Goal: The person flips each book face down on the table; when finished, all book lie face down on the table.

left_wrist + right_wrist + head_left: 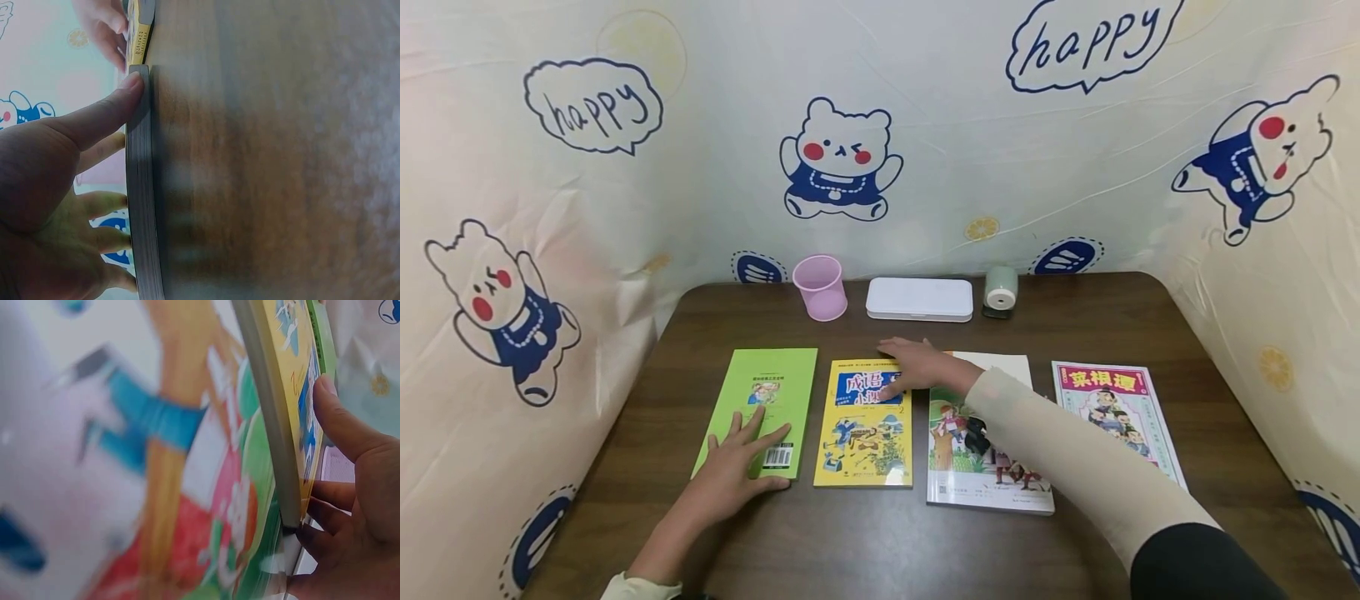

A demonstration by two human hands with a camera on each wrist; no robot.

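My left hand (730, 469) rests with spread fingers on the lower part of a green book (784, 379). In the left wrist view its thumb (130, 87) touches the book's near edge and the fingertips lie on the cover. My right hand (921, 367) reaches over the upper right of a yellow book (862, 454). Its thumb (326, 394) lies on the yellow cover, and the other fingers extend to the far edge. Both books lie flat, side by side. Beneath my right forearm is a white illustrated book (985, 487), partly hidden.
A pink-bordered comic-style book (1105, 400) lies at the right, partly behind my sleeve. Along the back of the brown table (850, 550) stand a pink cup (822, 292), a white case (919, 300) and a small green pencil sharpener (1001, 287). A printed curtain (715, 167) surrounds the table.
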